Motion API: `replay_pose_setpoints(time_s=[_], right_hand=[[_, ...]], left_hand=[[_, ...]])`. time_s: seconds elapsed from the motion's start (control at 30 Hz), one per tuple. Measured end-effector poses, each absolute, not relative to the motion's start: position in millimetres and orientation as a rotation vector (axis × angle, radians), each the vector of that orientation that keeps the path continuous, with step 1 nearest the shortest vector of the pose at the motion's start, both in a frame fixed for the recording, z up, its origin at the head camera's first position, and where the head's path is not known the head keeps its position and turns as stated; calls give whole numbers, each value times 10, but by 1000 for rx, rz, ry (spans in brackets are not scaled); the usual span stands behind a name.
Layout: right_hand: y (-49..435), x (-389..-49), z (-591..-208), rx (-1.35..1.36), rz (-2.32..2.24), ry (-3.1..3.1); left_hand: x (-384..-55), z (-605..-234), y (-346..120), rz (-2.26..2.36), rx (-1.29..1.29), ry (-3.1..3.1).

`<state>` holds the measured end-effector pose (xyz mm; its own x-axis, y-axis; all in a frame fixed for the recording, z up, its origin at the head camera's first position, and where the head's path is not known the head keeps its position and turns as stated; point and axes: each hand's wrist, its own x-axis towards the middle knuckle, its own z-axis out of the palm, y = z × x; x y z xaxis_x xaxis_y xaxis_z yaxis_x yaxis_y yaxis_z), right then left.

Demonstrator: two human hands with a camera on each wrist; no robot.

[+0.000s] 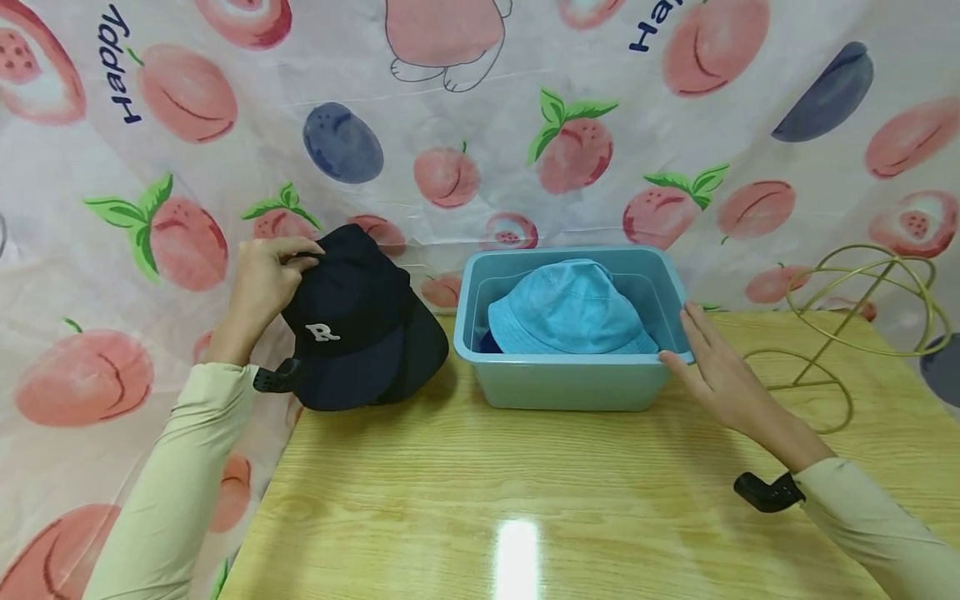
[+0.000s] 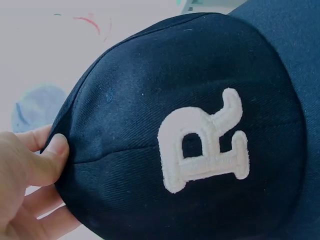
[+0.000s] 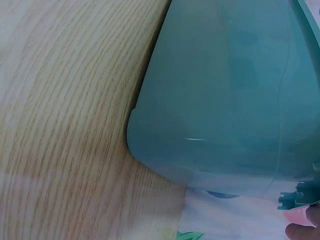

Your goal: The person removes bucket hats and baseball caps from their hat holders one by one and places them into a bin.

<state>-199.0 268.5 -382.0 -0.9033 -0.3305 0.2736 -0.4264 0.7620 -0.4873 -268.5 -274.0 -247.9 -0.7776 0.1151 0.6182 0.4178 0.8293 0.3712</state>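
A dark navy baseball cap (image 1: 341,304) with a raised white letter R hangs at the left, brim down. My left hand (image 1: 266,279) pinches the top of its crown between thumb and fingers; the left wrist view shows this cap (image 2: 125,110) up close. Beyond its right side is a darker black shape (image 1: 423,346), perhaps a second cap. My right hand (image 1: 723,375) rests with extended fingers on the right rim of a blue-green plastic bin (image 1: 562,385). Inside lies a light blue bucket hat (image 1: 573,308), with something dark blue (image 1: 489,342) partly hidden under it.
A gold wire stand (image 1: 825,342) with looped ends is at the right of the wood-grain table (image 1: 420,500). Behind the table hangs a white cloth (image 1: 480,108) printed with fruit.
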Motion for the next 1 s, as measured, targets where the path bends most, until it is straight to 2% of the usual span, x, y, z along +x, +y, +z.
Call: replay_pose_setpoints(time_s=[0.43,1.0], right_hand=[[2687,-1990,-3823,630,834,-2758],[2698,-1990,-3839,633,851,-2745]], left_hand=[[-2669,-2194,-2738,-684,-425,-2401],[-2630,-2031,-2704,-628,-450,-2305]])
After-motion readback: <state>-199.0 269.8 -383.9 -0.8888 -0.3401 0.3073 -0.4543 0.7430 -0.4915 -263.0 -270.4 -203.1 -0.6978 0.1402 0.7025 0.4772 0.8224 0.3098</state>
